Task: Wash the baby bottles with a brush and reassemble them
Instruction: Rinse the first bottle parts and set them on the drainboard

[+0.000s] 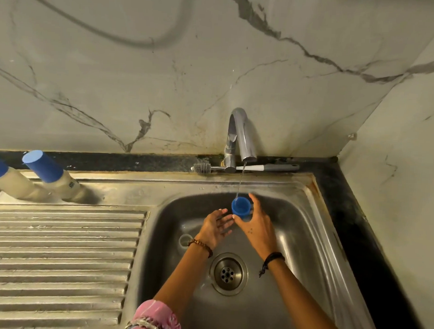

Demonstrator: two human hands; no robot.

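At the far left, two baby bottles with blue caps stand on the steel draining board (60, 245): one bottle (4, 176) cut by the frame edge, the second bottle (55, 178) just right of it. Further right, a bottle brush (235, 168) lies along the dark tabletop (137, 162) behind the tap (239, 138), bristles pointing left. A thin stream of water (240, 182) falls from the spout into the sink (307, 229). Over the basin, the left hand (216, 228) is spread loosely open, fingers relaxed and holding nothing, its fingertips close beside the right hand. The right hand (254, 223) curls thumb and fingers around a blue cap (241, 208), held mouth-up right under the stream. The drain (228, 273) sits nearer, between the two forearms.
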